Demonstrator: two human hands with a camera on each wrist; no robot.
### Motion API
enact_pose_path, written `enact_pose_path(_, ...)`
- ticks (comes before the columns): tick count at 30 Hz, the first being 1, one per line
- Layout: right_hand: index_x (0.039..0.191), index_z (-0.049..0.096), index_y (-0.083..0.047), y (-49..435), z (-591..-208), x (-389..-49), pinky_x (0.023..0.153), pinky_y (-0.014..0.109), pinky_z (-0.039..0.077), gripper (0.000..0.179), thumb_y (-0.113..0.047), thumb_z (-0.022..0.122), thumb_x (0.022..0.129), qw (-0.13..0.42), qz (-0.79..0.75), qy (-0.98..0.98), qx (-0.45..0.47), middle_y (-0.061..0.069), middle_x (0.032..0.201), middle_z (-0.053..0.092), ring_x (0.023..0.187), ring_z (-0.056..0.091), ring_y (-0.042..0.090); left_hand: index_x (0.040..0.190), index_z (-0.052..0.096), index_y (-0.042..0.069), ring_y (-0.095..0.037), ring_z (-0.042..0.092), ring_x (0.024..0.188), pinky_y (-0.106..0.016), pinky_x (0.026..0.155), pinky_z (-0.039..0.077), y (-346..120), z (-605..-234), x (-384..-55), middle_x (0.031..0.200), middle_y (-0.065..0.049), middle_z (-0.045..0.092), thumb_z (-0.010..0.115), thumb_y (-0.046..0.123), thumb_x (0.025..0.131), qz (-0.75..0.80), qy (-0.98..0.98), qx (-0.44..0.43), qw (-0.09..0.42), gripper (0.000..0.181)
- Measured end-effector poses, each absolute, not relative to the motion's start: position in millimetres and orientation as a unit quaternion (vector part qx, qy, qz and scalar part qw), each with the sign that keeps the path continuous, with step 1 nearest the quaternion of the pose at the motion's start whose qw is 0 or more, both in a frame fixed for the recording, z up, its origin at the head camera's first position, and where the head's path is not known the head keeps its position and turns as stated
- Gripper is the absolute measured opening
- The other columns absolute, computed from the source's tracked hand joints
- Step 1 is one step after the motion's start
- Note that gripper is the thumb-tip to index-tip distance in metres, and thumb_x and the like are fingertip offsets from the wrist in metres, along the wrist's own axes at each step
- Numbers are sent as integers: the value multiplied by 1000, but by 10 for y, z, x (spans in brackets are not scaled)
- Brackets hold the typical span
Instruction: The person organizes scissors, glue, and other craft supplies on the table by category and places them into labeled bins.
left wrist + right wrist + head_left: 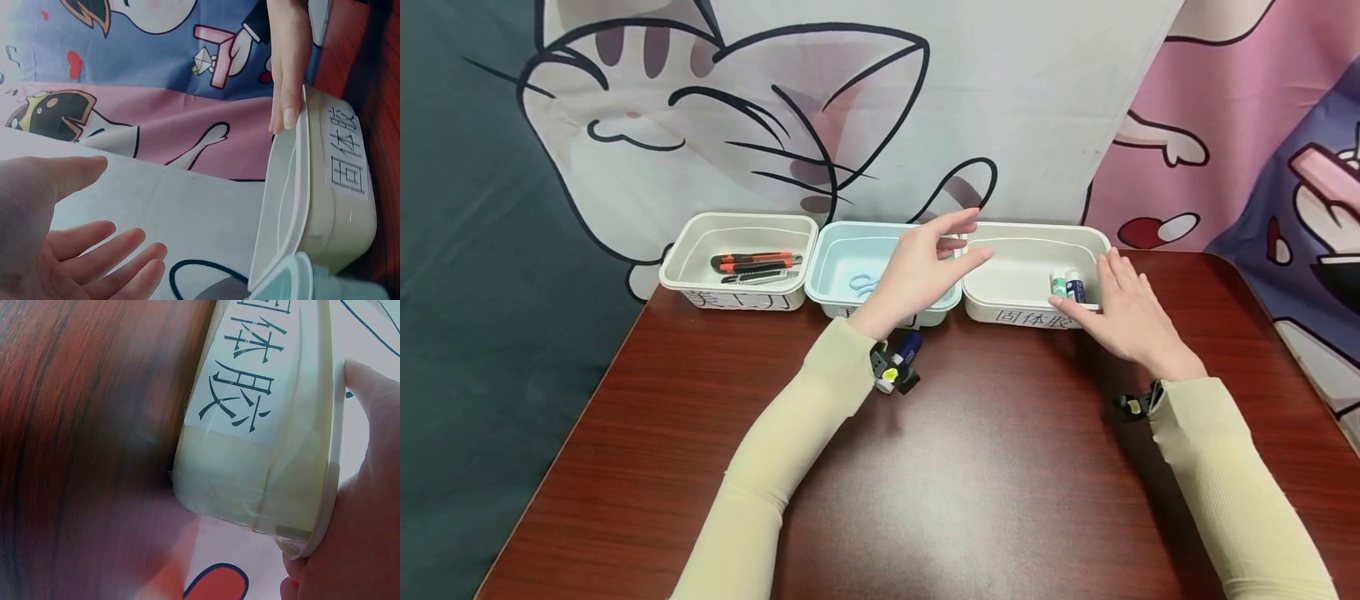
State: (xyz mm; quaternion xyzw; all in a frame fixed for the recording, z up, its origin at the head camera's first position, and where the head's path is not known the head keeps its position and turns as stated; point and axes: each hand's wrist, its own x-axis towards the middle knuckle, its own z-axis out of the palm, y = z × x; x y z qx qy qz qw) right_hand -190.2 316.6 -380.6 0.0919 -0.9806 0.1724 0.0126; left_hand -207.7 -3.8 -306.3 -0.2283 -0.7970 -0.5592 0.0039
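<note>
My left hand hovers over the light blue bin, fingers spread and holding nothing; the left wrist view shows its palm side. Inside that bin lie light blue scissors, partly hidden by my arm. My right hand rests on the right end of the white bin, fingers straight along its side and thumb at the front rim. In this bin stand a green-and-white glue stick and a blue-and-white glue stick. A blue-and-white stick lies beneath my left wrist, partly covered.
At the left, another white bin contains several utility knives. The three bins stand side by side along the back of the dark red wooden table. Behind them hangs a cartoon-printed cloth. Paper labels are on the bins' fronts.
</note>
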Motion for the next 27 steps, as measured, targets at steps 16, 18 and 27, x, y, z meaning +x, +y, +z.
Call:
enact_pose_path(16, 156, 11, 14, 3176, -3806, -1913, 118, 61, -2, 105, -63, 51, 98, 14, 173, -980, 94, 35, 162, 2, 152, -3, 42, 143, 60, 11, -15, 67, 109, -22, 96, 48, -506, -3175, -1891, 132, -3, 65, 73, 26, 96, -502, -829, -246, 14, 51)
enact_pose_path(18, 156, 10, 14, 3174, -3805, -1915, 118, 61, -2, 105, -64, 51, 98, 13, 173, -980, 94, 35, 162, 1, 152, -3, 41, 142, 60, 11, -15, 67, 108, -23, 96, 48, -549, -3214, -1860, 132, -3, 65, 73, 26, 96, -498, -831, -248, 10, 50)
enact_pose_path(27, 156, 9, 14, 3173, -3803, -1907, 118, 60, -2, 106, -64, 50, 98, 9, 171, -981, 92, 34, 162, -1, 152, -4, 41, 138, 63, 11, -20, 68, 109, -27, 96, 50, -730, -3384, -1689, 132, -1, 65, 74, 28, 96, -495, -834, -241, -21, 46)
